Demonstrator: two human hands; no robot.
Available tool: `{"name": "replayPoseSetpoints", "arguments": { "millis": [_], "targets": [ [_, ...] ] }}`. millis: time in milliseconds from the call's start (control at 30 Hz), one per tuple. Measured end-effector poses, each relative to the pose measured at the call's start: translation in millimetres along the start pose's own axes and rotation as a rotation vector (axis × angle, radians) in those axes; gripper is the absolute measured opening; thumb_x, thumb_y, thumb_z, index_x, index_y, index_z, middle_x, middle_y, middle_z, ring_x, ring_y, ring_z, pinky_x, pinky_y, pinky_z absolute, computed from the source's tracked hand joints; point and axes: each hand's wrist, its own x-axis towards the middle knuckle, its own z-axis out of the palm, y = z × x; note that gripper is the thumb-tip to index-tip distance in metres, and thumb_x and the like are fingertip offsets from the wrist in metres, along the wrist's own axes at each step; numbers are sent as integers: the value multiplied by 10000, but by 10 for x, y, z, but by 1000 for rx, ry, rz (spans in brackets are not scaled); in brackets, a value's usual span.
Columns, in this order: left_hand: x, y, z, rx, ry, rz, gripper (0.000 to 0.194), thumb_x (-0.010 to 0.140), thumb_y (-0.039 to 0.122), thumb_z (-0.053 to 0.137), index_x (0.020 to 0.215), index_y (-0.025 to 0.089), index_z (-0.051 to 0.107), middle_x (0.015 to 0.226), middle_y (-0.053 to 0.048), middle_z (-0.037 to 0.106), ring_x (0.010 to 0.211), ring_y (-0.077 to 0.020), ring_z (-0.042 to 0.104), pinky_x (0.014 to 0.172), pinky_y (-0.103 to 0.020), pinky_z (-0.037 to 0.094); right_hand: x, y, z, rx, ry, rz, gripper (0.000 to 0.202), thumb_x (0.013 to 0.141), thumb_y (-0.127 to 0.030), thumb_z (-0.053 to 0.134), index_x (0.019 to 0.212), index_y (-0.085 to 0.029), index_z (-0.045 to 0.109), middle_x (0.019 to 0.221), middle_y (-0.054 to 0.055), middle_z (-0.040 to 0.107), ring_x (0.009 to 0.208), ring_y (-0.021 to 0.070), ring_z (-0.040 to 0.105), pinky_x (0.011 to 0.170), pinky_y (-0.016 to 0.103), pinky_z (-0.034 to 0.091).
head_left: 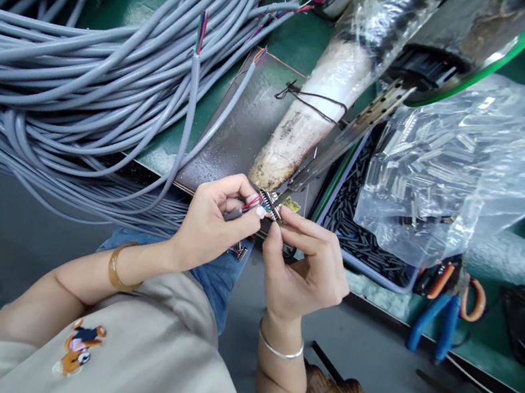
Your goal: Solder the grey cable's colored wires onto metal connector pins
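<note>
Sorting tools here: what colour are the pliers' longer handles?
Blue, clearest in the head view.

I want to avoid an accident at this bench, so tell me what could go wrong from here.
The soldering iron points down close to the fingertips of the left hand and right hand; if hot, it could burn them. The grey cables hang over the bench edge and might snag or slide. The plastic bag of connectors sits partly over the tray and could spill.

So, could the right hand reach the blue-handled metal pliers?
Probably yes: the blue handles lie uncovered by the green table's edge, though the right hand is busy at a silver connector.
</note>
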Motion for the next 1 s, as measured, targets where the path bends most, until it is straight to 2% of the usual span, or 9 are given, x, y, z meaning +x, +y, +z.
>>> {"name": "replayPoseSetpoints", "arguments": {
  "millis": [400,667,833,1000],
  "targets": [
    [5,112,23,-52,-5,-73,228,674,170,810,682,153,583,635,37,574,550,-47,488,506,-152,407,40,-44,-36,-46,-9,-6,207,828,-87,790,910,-250,691,998,-4,810,847,159,778,758,300,640],
    [32,87,-16,-83,-30,-126,206,665,112,777,675,149,575,648,37,592,539,-34,493,492,-134,401,27,-29,-57,-84,-38,-51,208,847,-95,763,831,-231,605,992,0,814,823,136,776,727,259,616],
    [42,70,-21,-121,-51,-85,229,688,79,774,671,156,558,580,83,530,440,-1,387,425,-125,346,32,-16,-53,-66,-58,-31,214,843,-89,775,848,-232,616,1002,3,810,831,143,776,732,269,619],
    [44,85,0,-128,-46,-41,247,709,72,782,670,163,556,564,93,519,431,-1,390,436,-130,368,65,-25,-41,-37,-62,-9,200,840,-95,784,864,-234,642,992,1,807,852,154,776,760,287,628]
  ]
}}
